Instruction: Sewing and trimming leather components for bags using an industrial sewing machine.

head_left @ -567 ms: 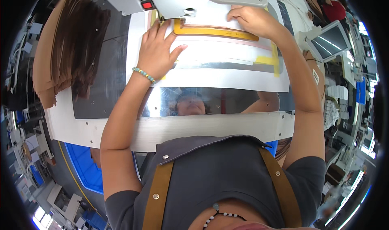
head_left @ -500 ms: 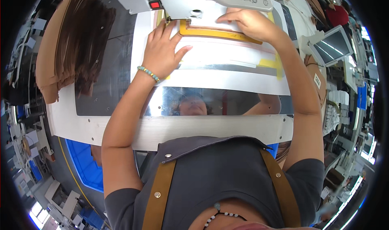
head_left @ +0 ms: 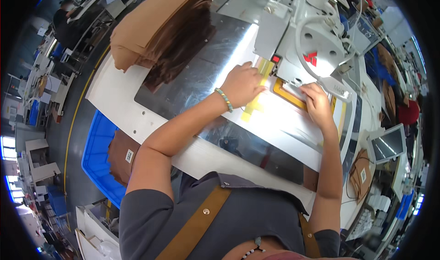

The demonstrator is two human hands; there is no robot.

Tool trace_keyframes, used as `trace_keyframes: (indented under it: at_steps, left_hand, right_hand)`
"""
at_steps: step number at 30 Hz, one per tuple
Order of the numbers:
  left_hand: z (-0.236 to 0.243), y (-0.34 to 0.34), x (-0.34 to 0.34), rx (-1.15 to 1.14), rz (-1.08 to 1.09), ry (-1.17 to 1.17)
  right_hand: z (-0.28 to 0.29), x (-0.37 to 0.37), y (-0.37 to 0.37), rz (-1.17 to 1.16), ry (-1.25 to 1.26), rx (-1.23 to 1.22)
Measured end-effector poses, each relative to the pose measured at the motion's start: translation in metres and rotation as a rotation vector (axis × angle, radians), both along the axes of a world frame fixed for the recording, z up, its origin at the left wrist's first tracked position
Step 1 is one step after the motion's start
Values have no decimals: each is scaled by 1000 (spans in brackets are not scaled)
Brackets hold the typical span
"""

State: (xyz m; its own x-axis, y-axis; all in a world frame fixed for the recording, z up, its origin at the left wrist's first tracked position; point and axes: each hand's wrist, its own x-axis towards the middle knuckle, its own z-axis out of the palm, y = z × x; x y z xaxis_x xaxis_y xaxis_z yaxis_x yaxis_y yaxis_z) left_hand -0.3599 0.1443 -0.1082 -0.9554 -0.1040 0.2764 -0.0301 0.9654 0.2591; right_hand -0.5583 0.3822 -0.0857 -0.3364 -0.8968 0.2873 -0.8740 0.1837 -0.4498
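My left hand (head_left: 244, 85), wearing a beaded bracelet, rests palm down on a white sheet (head_left: 256, 124), beside strips of yellow tape. Its thumb stands apart and the fingers bend downward, their tips partly hidden. Under the head of a white sewing machine (head_left: 316, 44), my right hand (head_left: 317, 105) is at a yellow frame (head_left: 293, 97). The thumb and fingers of that hand come together in a pinch over the frame's inner part. Whatever lies between them is too small to make out.
A tall stack of brown pieces (head_left: 156, 24) stands on the metal plate (head_left: 192, 69) at far left. Below the table edge sits a blue bin (head_left: 94, 143) with brown pieces (head_left: 123, 157). A small screen (head_left: 387, 144) and more brown pieces (head_left: 360, 175) are at right.
The view has turned left, so the blue bin and stack show more. My left hand's fingers, spread before, now bend downward; my right hand's fingers have drawn into a pinch.
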Motion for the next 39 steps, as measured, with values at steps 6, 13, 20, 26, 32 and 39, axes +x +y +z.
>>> trace_keyframes:
  at_steps: [6,13,20,26,32,39]
  left_hand:
    - [88,-156,30,-467,534,375]
    - [70,-257,48,-685,642,181]
    - [106,-289,40,78,729,157]
    - [121,-322,40,282,740,442]
    - [109,-205,49,-287,377,239]
    - [13,-102,111,-203,184,98]
  right_hand:
    - [2,11,55,-197,-74,-212]
    - [-2,5,55,-197,-112,-288]
    - [-5,2,61,-184,-75,-274]
    - [-9,-1,62,-164,-39,-280]
    - [-16,-3,65,-159,-31,-281]
    - [7,28,37,-5,-6,-233]
